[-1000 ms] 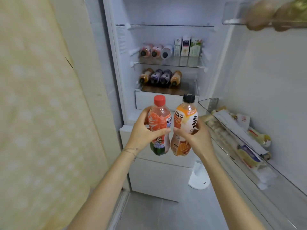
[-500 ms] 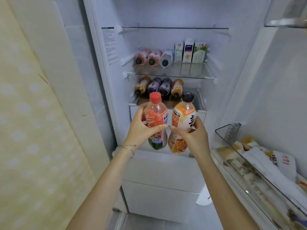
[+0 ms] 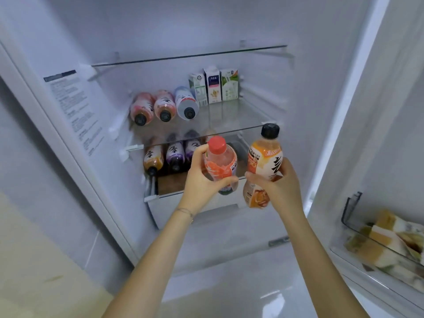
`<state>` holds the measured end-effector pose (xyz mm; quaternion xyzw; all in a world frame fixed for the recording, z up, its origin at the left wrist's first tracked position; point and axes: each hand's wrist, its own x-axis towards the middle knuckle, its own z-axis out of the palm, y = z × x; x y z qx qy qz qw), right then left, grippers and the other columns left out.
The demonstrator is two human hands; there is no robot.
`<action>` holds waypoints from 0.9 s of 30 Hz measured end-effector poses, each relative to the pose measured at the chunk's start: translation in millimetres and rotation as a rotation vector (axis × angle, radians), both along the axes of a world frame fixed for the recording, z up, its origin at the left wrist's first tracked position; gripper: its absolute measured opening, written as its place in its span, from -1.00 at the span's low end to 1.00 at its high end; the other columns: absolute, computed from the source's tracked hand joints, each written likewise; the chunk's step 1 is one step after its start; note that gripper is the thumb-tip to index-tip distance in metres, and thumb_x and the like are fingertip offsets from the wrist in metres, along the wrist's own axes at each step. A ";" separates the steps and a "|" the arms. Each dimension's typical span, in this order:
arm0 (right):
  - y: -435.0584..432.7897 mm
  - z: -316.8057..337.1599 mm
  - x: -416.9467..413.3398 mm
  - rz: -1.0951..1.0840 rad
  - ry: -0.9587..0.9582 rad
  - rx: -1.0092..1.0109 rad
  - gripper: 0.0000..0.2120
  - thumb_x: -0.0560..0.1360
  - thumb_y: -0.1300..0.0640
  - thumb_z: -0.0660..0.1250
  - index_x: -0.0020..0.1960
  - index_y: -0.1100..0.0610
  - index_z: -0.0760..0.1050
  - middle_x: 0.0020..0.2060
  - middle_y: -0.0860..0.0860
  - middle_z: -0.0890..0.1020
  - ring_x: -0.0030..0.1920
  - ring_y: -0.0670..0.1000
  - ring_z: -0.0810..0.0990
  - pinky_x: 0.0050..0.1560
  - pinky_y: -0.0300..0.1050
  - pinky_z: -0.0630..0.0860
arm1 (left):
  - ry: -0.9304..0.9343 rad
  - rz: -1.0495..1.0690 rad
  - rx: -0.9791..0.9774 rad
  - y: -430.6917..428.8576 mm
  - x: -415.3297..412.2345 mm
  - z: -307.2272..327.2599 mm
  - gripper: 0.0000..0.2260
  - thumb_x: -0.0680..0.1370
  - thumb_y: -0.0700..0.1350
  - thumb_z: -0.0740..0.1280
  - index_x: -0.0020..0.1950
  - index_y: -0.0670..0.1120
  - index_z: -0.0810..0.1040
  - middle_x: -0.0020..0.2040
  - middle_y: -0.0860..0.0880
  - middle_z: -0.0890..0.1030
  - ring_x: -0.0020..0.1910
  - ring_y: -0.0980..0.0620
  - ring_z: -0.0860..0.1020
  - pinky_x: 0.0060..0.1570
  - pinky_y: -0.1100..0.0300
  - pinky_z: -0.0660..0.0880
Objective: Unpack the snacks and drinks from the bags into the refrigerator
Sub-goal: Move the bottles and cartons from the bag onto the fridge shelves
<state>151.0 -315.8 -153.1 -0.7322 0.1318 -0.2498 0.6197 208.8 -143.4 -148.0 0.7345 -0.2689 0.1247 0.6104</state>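
Red-cap bottle: upright in the left hand, cap at 12 o'clock, long axis vertical. The fingers wrap the label band with the thumb up by the neck, a firm grasp.

Orange bottle: upright in the right hand, just beside the first at its 3 o'clock and apart from it. Black cap at 12 o'clock. The fingers curl round its waist.

Both are held in front of the open fridge, not yet inside.

Lower shelf: a row of lying bottles, caps toward the camera, long axes front to back. The right end of the row is hidden behind the red-cap bottle, so I cannot tell how much room remains there.

Middle shelf: 3 lying bottles at the left, 3 cartons at the back, bare glass in front of the cartons.

Judgement: the held axes stand at right angles to the stored ones. To match the rows, each bottle must tip base-first toward 12 o'clock, cap ending toward the person. The left hand sits in line with the lower shelf's opening and looks nearer to it. The right hand's bottle, its cap level with the middle shelf's front edge, seems better placed for that shelf.
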 end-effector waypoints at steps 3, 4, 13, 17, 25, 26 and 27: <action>-2.5 -1.3 9.4 -0.047 0.005 0.004 -0.50 0.27 0.09 0.60 0.12 0.02 0.46 -0.07 -0.12 0.62 -0.05 -0.15 0.59 -0.14 -0.21 0.50 | -0.024 -0.091 0.033 -2.2 21.6 0.5 -0.32 0.27 -0.23 0.61 0.22 0.13 0.34 0.16 0.22 0.47 0.19 0.24 0.48 0.12 0.35 0.46; -3.3 -1.6 12.7 -0.064 0.003 0.006 -0.50 0.27 0.09 0.60 0.12 0.02 0.46 -0.07 -0.12 0.62 -0.06 -0.16 0.59 -0.15 -0.22 0.49 | -0.032 -0.117 0.056 -4.0 28.8 0.0 -0.32 0.26 -0.22 0.62 0.23 0.11 0.35 0.15 0.26 0.46 0.19 0.23 0.48 0.14 0.33 0.46; -16.7 -5.9 31.2 -0.110 0.013 -0.022 -0.53 0.27 0.10 0.60 0.06 0.02 0.44 -0.11 -0.13 0.61 -0.09 -0.17 0.59 -0.17 -0.24 0.49 | -0.068 -0.145 0.158 -28.8 75.1 -25.8 -0.28 0.30 -0.17 0.61 0.22 0.33 0.29 0.21 0.31 0.41 0.26 0.18 0.45 0.26 0.17 0.45; -23.2 -8.4 40.1 -0.103 0.035 -0.033 -0.53 0.26 0.10 0.60 0.06 0.02 0.44 -0.11 -0.13 0.61 -0.09 -0.16 0.59 -0.17 -0.23 0.49 | -0.094 -0.150 0.177 -36.7 90.7 -30.5 -0.31 0.29 -0.13 0.62 0.22 0.28 0.31 0.21 0.26 0.42 0.26 0.15 0.46 0.26 0.17 0.45; -26.0 -19.1 49.8 -0.123 0.044 -0.011 -0.52 0.25 0.09 0.61 0.06 -0.01 0.43 -0.11 -0.15 0.61 -0.09 -0.14 0.60 -0.17 -0.22 0.50 | -0.135 -0.139 0.359 -42.0 108.9 -29.5 -0.31 0.34 0.07 0.56 0.35 0.23 0.27 0.23 0.43 0.36 0.25 0.22 0.44 0.25 0.18 0.45; -26.6 -19.7 49.7 -0.122 0.046 -0.009 -0.52 0.25 0.09 0.61 0.05 -0.03 0.42 -0.11 -0.16 0.60 -0.09 -0.14 0.59 -0.17 -0.23 0.50 | -0.158 -0.124 0.385 -42.5 110.0 -30.8 -0.31 0.35 0.07 0.56 0.37 0.21 0.28 0.23 0.42 0.36 0.25 0.23 0.43 0.24 0.19 0.44; -27.1 -20.3 49.2 -0.121 0.048 -0.008 -0.52 0.26 0.09 0.60 0.05 -0.04 0.41 -0.11 -0.17 0.60 -0.09 -0.14 0.59 -0.17 -0.22 0.50 | -0.178 -0.114 0.409 -42.9 111.3 -33.9 -0.32 0.36 0.05 0.55 0.38 0.19 0.30 0.25 0.37 0.37 0.26 0.22 0.42 0.23 0.18 0.43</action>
